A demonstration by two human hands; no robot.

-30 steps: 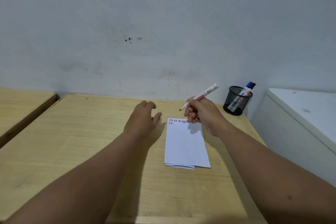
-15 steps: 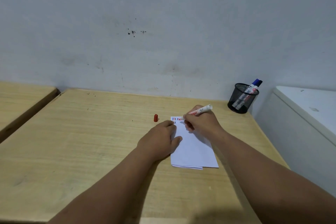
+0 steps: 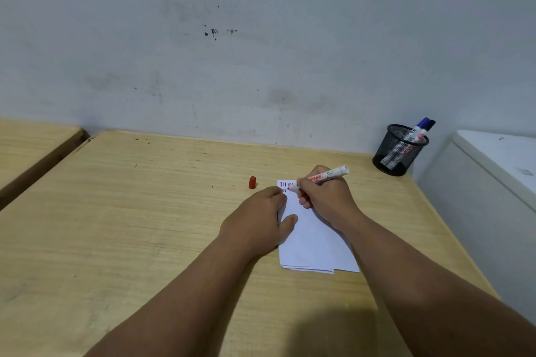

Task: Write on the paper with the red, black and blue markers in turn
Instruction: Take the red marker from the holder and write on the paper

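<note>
Right hand [image 3: 324,200] closed in a writing grip on the uncapped white-barrelled red marker [image 3: 322,177], tip down at the top-left corner of the folded white paper sheet [image 3: 316,243], barrel's long axis slanting up-right toward the black mesh pen cup [image 3: 398,151]. Left hand [image 3: 258,220] flat, loosely curled, holding nothing, pinning the paper's left edge. Small red cap [image 3: 252,182] on the wooden table [image 3: 130,211], just left of the paper, nearer the left hand. Blue-capped marker [image 3: 420,127] in the cup, nearer the right hand.

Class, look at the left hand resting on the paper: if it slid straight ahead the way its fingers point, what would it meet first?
Probably the red marker tip in the right hand, just beyond the left hand; depth is uncertain.
</note>
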